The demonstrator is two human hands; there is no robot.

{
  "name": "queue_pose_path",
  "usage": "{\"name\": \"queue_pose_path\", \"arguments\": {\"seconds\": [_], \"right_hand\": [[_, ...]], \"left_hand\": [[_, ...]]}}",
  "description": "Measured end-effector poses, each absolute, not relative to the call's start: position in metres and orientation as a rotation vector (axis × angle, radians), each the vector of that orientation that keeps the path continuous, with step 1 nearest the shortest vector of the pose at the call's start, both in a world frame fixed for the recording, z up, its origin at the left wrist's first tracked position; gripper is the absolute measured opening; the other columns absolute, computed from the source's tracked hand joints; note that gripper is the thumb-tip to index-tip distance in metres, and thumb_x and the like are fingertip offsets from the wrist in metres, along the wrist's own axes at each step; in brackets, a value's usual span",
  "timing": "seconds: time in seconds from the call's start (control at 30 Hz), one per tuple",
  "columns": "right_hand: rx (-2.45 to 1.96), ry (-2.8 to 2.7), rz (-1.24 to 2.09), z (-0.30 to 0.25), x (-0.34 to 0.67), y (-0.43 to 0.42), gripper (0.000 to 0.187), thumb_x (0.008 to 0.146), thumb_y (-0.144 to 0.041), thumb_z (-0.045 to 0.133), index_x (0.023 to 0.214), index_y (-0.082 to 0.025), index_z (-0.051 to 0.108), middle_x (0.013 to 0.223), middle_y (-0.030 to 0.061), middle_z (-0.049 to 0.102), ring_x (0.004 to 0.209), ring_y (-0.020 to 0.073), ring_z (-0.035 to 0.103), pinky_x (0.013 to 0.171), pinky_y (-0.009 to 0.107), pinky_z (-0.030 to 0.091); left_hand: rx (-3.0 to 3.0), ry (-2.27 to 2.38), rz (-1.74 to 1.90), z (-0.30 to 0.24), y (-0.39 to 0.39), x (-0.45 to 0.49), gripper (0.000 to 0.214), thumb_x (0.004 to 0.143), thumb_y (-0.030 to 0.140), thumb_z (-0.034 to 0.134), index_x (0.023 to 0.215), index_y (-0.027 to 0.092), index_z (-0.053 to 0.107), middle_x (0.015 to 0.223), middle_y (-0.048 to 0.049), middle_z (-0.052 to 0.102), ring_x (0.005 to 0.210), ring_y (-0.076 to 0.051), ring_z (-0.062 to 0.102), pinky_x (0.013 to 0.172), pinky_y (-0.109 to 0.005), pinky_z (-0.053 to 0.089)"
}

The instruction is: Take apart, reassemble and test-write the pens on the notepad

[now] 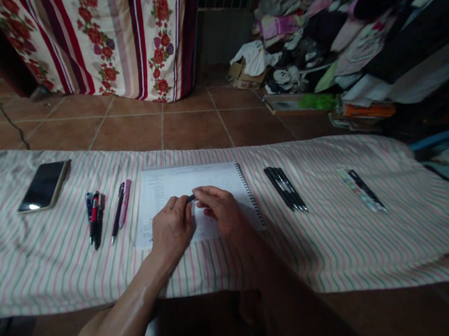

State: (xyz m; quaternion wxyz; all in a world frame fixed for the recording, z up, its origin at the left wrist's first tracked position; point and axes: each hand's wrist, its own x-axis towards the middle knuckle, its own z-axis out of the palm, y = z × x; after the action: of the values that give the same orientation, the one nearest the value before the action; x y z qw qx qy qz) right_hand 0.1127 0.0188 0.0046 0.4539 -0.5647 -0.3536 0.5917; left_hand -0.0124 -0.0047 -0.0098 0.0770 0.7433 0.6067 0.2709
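Note:
Over a spiral notebook (226, 176) with a printed or written page, both hands meet at a dark pen (190, 198). My left hand (171, 223) is closed around most of its length, so only a short black end shows. The fingers of my right hand (217, 204) pinch that end. Left of the notebook lie a black pen (118, 213) and a pink pen (125, 203) side by side. A group of several black pens (284, 189) rests just right of the notebook.
A striped cloth (335, 253) covers the table. On it are a phone (45, 187), a cluster of pens (96, 218) and, far right, two more pens (363, 190). Beyond stand a flowered curtain (123, 35) and heaped clothes (312, 25).

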Motion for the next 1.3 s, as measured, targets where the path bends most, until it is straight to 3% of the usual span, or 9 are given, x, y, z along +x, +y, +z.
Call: {"name": "queue_pose_path", "arguments": {"seconds": [0.2,0.47,1.3], "right_hand": [[-1.37,-0.782,1.541,0.0061,0.1169,0.019,0.031,0.065,-0.038,0.068,0.093,-0.023,0.067,0.086,0.0011,0.068,0.071,0.0111,0.06,0.057,0.021,0.04],[-1.383,-0.797,1.475,0.0039,0.1179,0.0189,0.031,0.06,-0.042,0.073,0.078,-0.018,0.065,0.078,0.0012,0.067,0.069,0.011,0.059,0.059,0.022,0.042],[-1.347,-0.723,1.459,0.0,0.1179,0.0247,0.028,0.064,-0.037,0.069,0.085,-0.019,0.065,0.087,0.0041,0.072,0.07,0.0123,0.063,0.06,0.023,0.045]], "left_hand": [[2.21,1.833,0.786,-0.0097,-0.0042,-0.0089,0.027,0.092,0.024,0.038,0.102,0.014,0.062,0.085,-0.0074,0.065,0.072,-0.018,0.062,0.065,-0.029,0.048],[2.199,1.822,0.775,-0.0097,-0.0052,-0.0062,0.028,0.092,0.025,0.039,0.103,0.015,0.062,0.087,-0.0074,0.065,0.073,-0.019,0.062,0.065,-0.029,0.048],[2.204,1.857,0.748,-0.0089,-0.0047,-0.0134,0.028,0.091,0.026,0.039,0.101,0.016,0.063,0.086,-0.0066,0.066,0.073,-0.018,0.063,0.064,-0.028,0.047]]}}
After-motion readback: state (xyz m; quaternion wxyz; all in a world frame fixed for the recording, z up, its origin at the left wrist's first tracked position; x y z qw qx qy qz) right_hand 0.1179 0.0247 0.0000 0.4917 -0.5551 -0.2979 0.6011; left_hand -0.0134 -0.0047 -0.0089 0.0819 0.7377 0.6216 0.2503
